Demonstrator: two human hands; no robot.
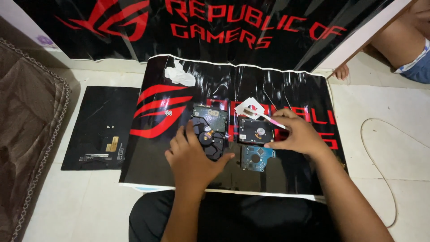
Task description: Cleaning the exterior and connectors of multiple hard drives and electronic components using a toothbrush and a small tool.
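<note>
Left hand (195, 154) on large drive (209, 131); right hand (298, 133) holds screwdriver (273, 120).

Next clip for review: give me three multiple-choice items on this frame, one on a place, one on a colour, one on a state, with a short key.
1. Where does the left hand rest?
A. on the large hard drive
B. on the floor tiles
C. on the brown cloth

2. What colour is the loose circuit board?
A. green
B. blue
C. yellow

3. What is the right hand doing?
A. lying flat and empty
B. pinching a thin pink-and-white tool
C. lifting the black panel

Key: 1 A, the palm covers the drive's near end. 2 B, the board is plainly blue. 3 B, the fingers pinch the tool beside the small drive.
</note>
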